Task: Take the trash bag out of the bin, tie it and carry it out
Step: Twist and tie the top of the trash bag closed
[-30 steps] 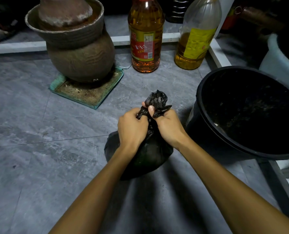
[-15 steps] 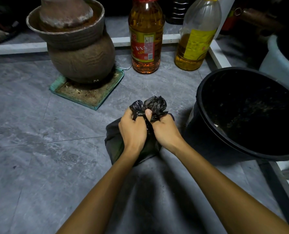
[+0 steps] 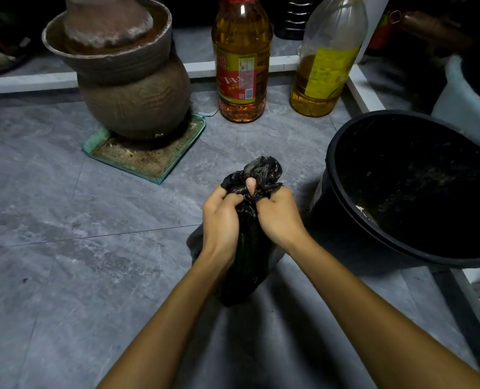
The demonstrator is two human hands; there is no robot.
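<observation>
A small black trash bag (image 3: 247, 265) is out on the grey tiled floor, left of the black bin (image 3: 345, 220). Its gathered top bunches up between my two hands. My left hand (image 3: 219, 217) grips the neck from the left, fingers closed on the plastic. My right hand (image 3: 278, 214) grips it from the right, thumb pressed into the crumpled top. The bin stands at the right and leans toward me, its dark inside showing with no liner and some scraps on the wall.
A brown clay jar (image 3: 132, 99) with a bowl-shaped lid sits on a green tray (image 3: 149, 161) at the back left. Two oil bottles (image 3: 241, 63) (image 3: 323, 66) stand behind the bag. A white raised kerb (image 3: 28, 82) runs along the back and right.
The bag's top has been twisted and bunched tighter between my hands. Its body has gone from round and squat to narrower and longer, and both hands have shifted slightly on the neck.
</observation>
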